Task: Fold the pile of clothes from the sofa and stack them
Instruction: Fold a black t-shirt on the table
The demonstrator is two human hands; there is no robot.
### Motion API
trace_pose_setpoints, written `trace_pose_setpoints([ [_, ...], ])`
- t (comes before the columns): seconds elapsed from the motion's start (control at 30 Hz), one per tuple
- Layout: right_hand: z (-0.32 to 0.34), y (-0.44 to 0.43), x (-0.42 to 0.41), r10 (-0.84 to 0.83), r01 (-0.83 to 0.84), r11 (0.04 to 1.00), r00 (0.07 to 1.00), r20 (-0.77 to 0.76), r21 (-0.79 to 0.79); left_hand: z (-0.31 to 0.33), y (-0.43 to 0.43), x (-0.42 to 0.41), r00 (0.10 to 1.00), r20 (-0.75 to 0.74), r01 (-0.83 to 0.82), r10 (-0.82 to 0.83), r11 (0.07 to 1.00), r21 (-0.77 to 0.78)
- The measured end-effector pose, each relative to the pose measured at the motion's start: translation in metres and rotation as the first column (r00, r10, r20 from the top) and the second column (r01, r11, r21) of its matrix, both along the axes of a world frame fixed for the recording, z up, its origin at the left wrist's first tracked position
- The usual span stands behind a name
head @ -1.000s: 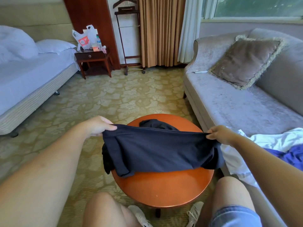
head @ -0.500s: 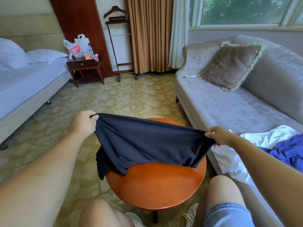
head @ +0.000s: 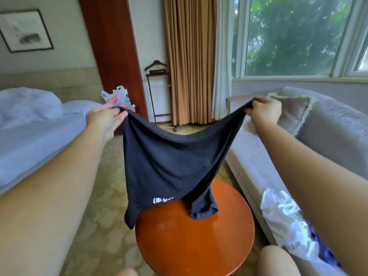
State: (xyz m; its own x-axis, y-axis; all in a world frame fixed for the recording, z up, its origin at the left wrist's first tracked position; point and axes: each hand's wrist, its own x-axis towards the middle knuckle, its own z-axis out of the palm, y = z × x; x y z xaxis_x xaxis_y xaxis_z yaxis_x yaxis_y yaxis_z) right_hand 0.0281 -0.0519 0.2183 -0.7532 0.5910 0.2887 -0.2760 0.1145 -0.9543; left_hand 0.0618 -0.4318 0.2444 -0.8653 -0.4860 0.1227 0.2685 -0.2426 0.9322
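Above the round table (head: pixel 199 248), outstretched left hand (head: pixel 105 120) and right hand (head: pixel 262 111) pinching the dark shirt (head: pixel 169 166) aloft

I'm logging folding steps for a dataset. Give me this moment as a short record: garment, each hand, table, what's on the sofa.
garment: dark shirt, hanging spread between both hands, white print near its lower edge
left hand: pinches one top corner
right hand: grips the other top corner
table: round wooden table below; shirt's lower end hangs over it, contact unclear
sofa: white garment and purple garment lie unfolded on the seat
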Motion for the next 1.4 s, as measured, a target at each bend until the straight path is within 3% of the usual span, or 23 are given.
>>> trace_pose_setpoints([
  [0.07,0.043,-0.006,0.015,-0.066,0.074,0.996,0.991,-0.12,0.059,0.041,0.001,0.019,0.992,-0.121,-0.016,0.021,0.999,0.035],
  [0.13,0.08,-0.007,0.034,-0.134,0.154,0.984,0.971,-0.196,0.093,0.075,0.001,0.041,0.976,-0.206,-0.074,0.067,0.997,-0.025],
  [0.3,0.128,0.012,0.073,-0.203,0.251,0.96,0.93,-0.307,0.123,0.119,0.007,0.085,0.935,-0.322,-0.162,0.152,0.987,-0.004],
  [0.43,0.133,0.033,0.09,-0.235,0.28,0.952,0.929,-0.286,0.125,0.117,0.023,0.098,0.948,-0.295,-0.154,0.12,0.984,-0.093],
  [0.6,0.114,0.066,0.087,-0.289,0.328,0.931,0.931,-0.225,0.161,0.095,0.047,0.081,0.991,-0.128,-0.075,0.026,0.916,-0.395],
  [0.67,0.102,0.081,0.082,-0.332,0.36,0.912,0.929,-0.166,0.194,0.081,0.057,0.063,0.999,-0.03,-0.007,-0.013,0.808,-0.589],
  [0.77,0.079,0.1,0.066,-0.372,0.381,0.898,0.925,-0.081,0.222,0.051,0.076,0.033,0.983,0.156,0.184,-0.101,0.636,-0.749],
  [0.83,0.064,0.107,0.047,-0.391,0.388,0.89,0.92,-0.036,0.238,0.026,0.086,0.01,0.924,0.347,0.383,-0.164,0.448,-0.808],
  [0.93,0.056,0.088,0.002,-0.336,0.324,0.897,0.942,-0.014,0.302,-0.015,0.082,-0.021,0.767,0.631,0.641,-0.118,0.098,-0.761],
  [1.03,0.063,0.009,-0.063,-0.129,0.112,0.892,0.992,0.009,0.439,-0.059,0.059,-0.027,0.572,0.818,0.817,-0.065,-0.049,-0.575],
  [1.13,0.035,-0.121,-0.107,0.216,-0.219,0.792,0.974,0.074,0.57,-0.1,0.015,-0.017,0.273,0.961,0.962,-0.032,0.027,-0.272],
  [1.2,-0.021,-0.203,-0.106,0.451,-0.497,0.623,0.859,0.242,0.604,-0.119,-0.028,-0.014,0.161,0.985,0.979,0.061,0.119,-0.167],
  [1.23,-0.06,-0.235,-0.097,0.545,-0.653,0.492,0.746,0.381,0.576,-0.128,-0.051,-0.016,0.141,0.982,0.971,0.123,0.176,-0.161],
  [1.3,-0.141,-0.268,-0.071,0.632,-0.871,0.248,0.477,0.61,0.424,-0.147,-0.087,-0.023,0.209,0.949,0.923,0.236,0.273,-0.271],
  [1.33,-0.181,-0.269,-0.058,0.628,-0.901,0.215,0.423,0.653,0.377,-0.16,-0.1,-0.029,0.293,0.915,0.879,0.277,0.298,-0.372],
  [1.37,-0.219,-0.261,-0.05,0.586,-0.876,0.261,0.478,0.654,0.406,-0.177,-0.107,-0.039,0.396,0.871,0.821,0.292,0.312,-0.478],
  [1.4,-0.254,-0.246,-0.042,0.487,-0.801,0.34,0.598,0.636,0.493,-0.194,-0.107,-0.049,0.496,0.819,0.756,0.289,0.32,-0.57],
])
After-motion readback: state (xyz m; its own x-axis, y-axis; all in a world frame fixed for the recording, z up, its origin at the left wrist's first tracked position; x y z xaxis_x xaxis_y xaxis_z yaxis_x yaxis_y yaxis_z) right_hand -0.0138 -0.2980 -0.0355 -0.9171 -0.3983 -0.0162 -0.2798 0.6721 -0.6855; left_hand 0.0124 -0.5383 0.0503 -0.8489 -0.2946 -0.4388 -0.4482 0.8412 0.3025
